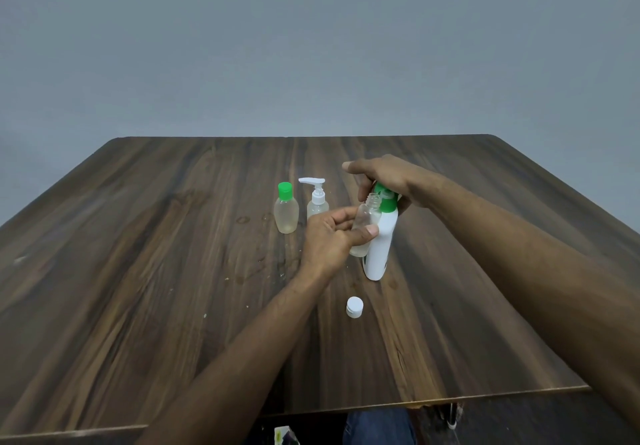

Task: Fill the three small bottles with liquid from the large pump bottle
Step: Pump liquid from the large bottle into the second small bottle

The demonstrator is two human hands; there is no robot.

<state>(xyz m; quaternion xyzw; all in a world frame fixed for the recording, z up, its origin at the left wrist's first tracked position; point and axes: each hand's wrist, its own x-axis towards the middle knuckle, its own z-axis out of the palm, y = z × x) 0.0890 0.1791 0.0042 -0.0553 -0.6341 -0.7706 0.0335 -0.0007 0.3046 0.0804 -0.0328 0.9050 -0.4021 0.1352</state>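
Filling the third small bottle appears to be the step in hand. Nearest the viewer, a white screw cap (354, 306) lies loose on the counter (173, 271), apart from everything else; it presumably belongs to the uncapped bottle. Beyond it, the left hand (332, 236) pinches the open clear bottle (365, 226) between thumb and fingers, holding it touching the side of the large pump bottle (379, 247), mouth up beneath the green pump head. A little liquid shows at its base; the fill is judged incomplete. The right hand (388, 181) lies curled over the pump head, forefinger extended forward; whether it is pressing cannot be told. Farther off stand two small bottles, a green-capped bottle (286, 212) and a small pump bottle (317, 202), both closed and holding pale liquid, judged already done. Wet marks show on the counter nearby. The next move calls for keeping the mouth under the nozzle while pumping, then recapping.
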